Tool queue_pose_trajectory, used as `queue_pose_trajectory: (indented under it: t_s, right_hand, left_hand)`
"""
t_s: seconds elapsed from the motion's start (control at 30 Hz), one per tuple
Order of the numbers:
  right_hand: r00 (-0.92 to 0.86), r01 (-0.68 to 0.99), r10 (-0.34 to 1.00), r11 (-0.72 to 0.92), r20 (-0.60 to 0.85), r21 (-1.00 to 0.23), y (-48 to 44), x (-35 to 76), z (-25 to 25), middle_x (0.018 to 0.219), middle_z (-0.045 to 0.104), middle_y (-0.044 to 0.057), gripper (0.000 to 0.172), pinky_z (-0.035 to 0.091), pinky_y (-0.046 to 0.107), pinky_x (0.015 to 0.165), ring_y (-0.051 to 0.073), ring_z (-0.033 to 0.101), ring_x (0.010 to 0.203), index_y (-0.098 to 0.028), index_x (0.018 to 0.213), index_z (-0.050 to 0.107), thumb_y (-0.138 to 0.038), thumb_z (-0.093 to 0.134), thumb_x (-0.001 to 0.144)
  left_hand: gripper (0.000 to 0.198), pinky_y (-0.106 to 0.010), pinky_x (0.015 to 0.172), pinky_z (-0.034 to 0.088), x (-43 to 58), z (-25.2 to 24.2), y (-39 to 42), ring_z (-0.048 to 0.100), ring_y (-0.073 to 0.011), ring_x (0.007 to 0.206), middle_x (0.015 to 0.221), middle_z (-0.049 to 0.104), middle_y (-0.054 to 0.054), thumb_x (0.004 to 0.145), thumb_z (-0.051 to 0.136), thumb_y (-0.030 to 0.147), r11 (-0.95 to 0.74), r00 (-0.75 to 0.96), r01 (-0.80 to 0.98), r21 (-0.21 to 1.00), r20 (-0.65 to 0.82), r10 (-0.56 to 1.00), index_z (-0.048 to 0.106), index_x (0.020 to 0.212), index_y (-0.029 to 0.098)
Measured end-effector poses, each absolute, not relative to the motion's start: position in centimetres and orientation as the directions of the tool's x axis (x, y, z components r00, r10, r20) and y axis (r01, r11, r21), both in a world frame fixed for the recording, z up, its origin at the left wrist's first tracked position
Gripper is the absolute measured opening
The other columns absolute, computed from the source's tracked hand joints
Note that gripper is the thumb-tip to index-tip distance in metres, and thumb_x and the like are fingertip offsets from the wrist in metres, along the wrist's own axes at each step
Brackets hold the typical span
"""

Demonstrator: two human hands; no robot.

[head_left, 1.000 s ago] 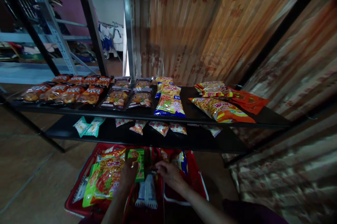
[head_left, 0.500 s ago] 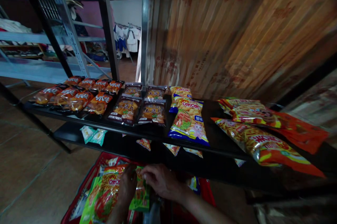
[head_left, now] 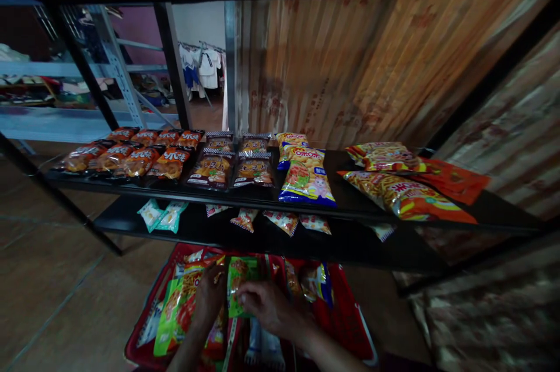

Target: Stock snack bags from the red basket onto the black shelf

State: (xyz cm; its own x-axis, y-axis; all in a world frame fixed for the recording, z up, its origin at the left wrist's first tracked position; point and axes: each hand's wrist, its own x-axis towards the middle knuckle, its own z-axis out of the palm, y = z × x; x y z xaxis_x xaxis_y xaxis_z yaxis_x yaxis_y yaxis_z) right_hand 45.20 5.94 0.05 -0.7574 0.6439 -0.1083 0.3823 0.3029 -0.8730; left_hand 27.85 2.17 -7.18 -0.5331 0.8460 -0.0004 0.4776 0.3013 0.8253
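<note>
A green snack packet (head_left: 243,274) stands between my two hands above the red shopping basket (head_left: 151,302). My right hand (head_left: 269,305) pinches its front side with thumb and forefinger. My left hand (head_left: 210,293) is curled closed at the packet's left edge; its fingertips are partly hidden in shadow. Beneath the left hand lies an orange and yellow snack bag (head_left: 188,284), beside a bright green bag (head_left: 168,325). A blue and yellow snack bag (head_left: 322,284) rests in the basket's right part. Pale clear-wrapped packs (head_left: 265,346) lie below my right hand.
A black shelf (head_left: 345,200) bears rows of orange-black packets (head_left: 140,159), brown potato-chip packets (head_left: 254,171), blue-yellow bags (head_left: 308,176) and orange bags (head_left: 415,194). On the lower shelf (head_left: 118,217) are teal packets (head_left: 161,216) and small red-white packets (head_left: 282,221). Black posts (head_left: 74,203) flank it.
The view has shifted, showing more of the basket and lower shelf. The green packet is now more upright between my hands, which stay close together.
</note>
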Motion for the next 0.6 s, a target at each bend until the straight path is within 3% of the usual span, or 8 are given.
queue_pose_trajectory:
  t_s: [0.3, 0.6]
  right_hand:
    - [-0.714, 0.418, 0.682, 0.236, -0.157, -0.877, 5.7, 46.1, 0.2, 0.08, 0.072, 0.003, 0.029, 0.047, 0.024, 0.065, 0.015, 0.067, 0.072, -0.019, 0.092, 0.071, -0.022, 0.043, 0.084]
    - [-0.697, 0.421, 0.696, 0.197, -0.176, -0.885, 4.0, 47.3, 0.0, 0.08, 0.072, 0.007, 0.03, 0.049, 0.025, 0.064, 0.016, 0.069, 0.069, -0.014, 0.092, 0.069, -0.02, 0.042, 0.083]
  left_hand:
    - [0.027, -0.03, 0.096, 0.044, 28.8, -5.0, 4.4, 0.06, -0.0192, 0.112, 0.114, 0.068, -0.009, 0.079, 0.048, 0.009, 0.34, -0.516, 0.474, 0.812, -0.056, 0.855, 0.07, 0.093, 0.018]
    - [0.028, -0.034, 0.09, 0.048, 29.4, -4.8, 4.0, 0.065, -0.02, 0.1, 0.102, 0.071, -0.009, 0.076, 0.048, 0.009, 0.292, -0.465, 0.514, 0.807, -0.024, 0.885, 0.071, 0.089, 0.017]
